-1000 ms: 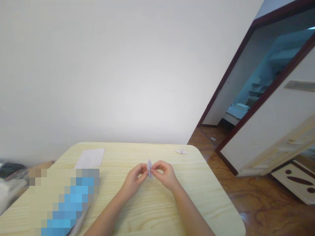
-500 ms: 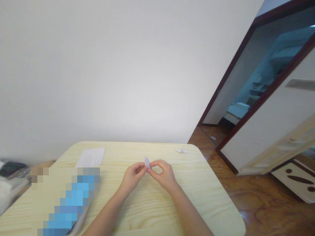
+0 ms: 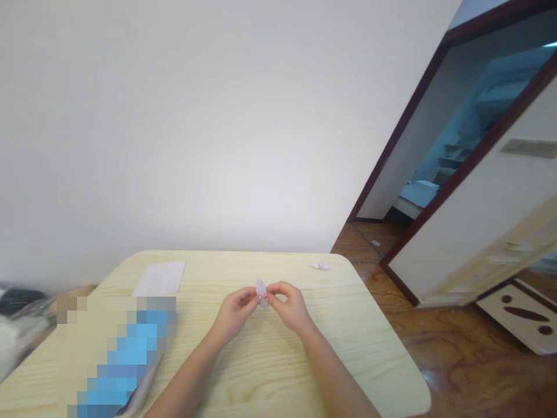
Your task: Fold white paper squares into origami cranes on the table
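A small folded piece of white paper (image 3: pixel 260 286) stands upright between my two hands, above the middle of the table. My left hand (image 3: pixel 236 310) pinches it from the left with thumb and forefinger. From the right, my right hand (image 3: pixel 289 306) grips it the same way, its thumb and forefinger forming a ring. The fingertips of both hands nearly meet at the paper's lower part and cover some of it. Off to the far right lies a small folded paper crane (image 3: pixel 321 266), apart from both hands.
The pale wooden table (image 3: pixel 365 348) has rounded corners and stands against a white wall (image 3: pixel 243 128). A white printed sheet (image 3: pixel 161 278) lies at the back left. Nearer, a blurred-out blue item (image 3: pixel 130 354) covers the left side. A doorway and wooden floor (image 3: pixel 404 313) are at right.
The paper has opened out between my fingers, and a part of it now shows below the fingertips. My hands stay almost in place, and the view has shifted slightly.
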`<state>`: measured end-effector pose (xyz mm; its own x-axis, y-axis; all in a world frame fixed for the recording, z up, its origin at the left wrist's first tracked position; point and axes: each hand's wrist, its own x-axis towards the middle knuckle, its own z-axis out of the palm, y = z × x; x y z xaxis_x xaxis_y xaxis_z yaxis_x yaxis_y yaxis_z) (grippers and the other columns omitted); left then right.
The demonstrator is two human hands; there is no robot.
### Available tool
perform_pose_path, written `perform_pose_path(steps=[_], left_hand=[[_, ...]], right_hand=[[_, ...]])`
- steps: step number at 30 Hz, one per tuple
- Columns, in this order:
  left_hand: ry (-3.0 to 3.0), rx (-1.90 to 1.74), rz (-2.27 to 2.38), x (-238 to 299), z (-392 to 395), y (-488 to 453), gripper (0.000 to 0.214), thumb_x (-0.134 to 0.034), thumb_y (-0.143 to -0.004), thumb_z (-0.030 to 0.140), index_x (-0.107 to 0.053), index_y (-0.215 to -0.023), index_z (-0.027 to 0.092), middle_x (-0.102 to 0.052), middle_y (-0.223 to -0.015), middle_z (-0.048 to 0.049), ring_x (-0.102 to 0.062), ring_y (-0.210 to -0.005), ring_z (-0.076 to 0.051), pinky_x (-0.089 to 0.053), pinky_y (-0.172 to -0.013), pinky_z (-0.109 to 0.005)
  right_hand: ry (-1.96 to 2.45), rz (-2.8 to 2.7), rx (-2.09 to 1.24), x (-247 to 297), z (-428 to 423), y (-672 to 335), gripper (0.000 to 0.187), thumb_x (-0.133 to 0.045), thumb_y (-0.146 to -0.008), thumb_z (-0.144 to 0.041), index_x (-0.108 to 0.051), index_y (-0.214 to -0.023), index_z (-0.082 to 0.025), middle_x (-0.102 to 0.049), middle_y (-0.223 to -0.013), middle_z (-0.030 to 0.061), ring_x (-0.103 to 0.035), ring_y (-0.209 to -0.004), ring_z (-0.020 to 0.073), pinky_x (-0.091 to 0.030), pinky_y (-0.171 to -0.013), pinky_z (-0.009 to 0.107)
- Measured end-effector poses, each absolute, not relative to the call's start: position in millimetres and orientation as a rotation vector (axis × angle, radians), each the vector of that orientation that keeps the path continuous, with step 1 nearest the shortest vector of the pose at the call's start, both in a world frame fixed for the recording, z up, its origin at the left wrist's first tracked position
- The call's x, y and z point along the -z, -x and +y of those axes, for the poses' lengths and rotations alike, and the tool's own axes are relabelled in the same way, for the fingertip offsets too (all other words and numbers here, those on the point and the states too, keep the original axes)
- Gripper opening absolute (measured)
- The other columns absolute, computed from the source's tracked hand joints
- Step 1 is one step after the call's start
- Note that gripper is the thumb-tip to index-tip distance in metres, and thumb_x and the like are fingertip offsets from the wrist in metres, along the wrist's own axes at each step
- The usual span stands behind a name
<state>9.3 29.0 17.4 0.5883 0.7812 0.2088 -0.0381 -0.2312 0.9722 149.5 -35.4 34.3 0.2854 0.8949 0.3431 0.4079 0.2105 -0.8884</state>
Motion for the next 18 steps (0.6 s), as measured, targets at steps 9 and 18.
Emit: perform_pose_path(steps=[9,18], left_hand=[[-1.5,-0.863,0.634,-14,26,-16,0.029,-0.063,-0.066,0.035,-0.062,-0.085,0.014,-0.068,-0.075,-0.0048,-0.062,-0.069,-0.017,-0.047,-0.067,-0.027],[-1.679,-0.778,0.732,-15,30,-8,0.024,-0.057,-0.071,0.036,-0.066,-0.077,0.015,-0.07,-0.075,-0.0048,-0.061,-0.069,-0.018,-0.045,-0.064,-0.025]], right_hand=[[1.434,-1.189,-0.573,-29,-31,-149,0.005,-0.061,-0.064,-0.02,-0.063,-0.065,-0.015,-0.062,-0.063,0.0021,-0.055,-0.061,0.0136,-0.045,-0.06,0.025],[1.276,-1.059,-1.104,-23,-28,-153,0.018,-0.066,-0.06,-0.031,-0.056,-0.062,-0.016,-0.056,-0.058,-0.0029,-0.049,-0.054,0.0097,-0.039,-0.056,0.022]])
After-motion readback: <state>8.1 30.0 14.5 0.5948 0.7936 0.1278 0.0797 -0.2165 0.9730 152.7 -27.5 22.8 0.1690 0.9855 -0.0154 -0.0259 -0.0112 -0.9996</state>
